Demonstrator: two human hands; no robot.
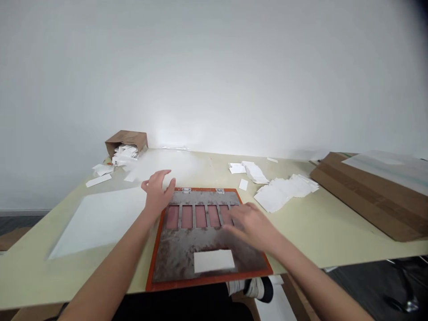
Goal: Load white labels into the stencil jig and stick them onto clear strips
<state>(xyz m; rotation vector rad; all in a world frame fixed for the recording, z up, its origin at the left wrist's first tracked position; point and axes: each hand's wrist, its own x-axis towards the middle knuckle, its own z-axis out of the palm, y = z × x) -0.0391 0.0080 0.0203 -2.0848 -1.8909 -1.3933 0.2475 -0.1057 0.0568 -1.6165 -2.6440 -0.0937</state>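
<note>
A flat hinged frame (187, 249) with a dark smudged metal plate and an orange rim lies at the table's front edge. Across it runs a row of several rectangular openings, with pink panels (200, 217) showing through. One white paper rectangle (214, 261) rests on the plate's near part. My left hand (158, 191) is over the frame's far left corner, thumb and fingers apart, holding nothing. Over the rightmost openings is my right hand (251, 224), slightly blurred, fingers stretched toward the left. Nothing shows in it, and whether it touches the plate is unclear.
A translucent sheet (96, 218) lies on the table (321, 227) at left. Behind it, a brown box (138, 139) spills white papers. Spread white cards (284, 191) lie to the right, near a large brown cardboard package (374, 200). The wall stands behind.
</note>
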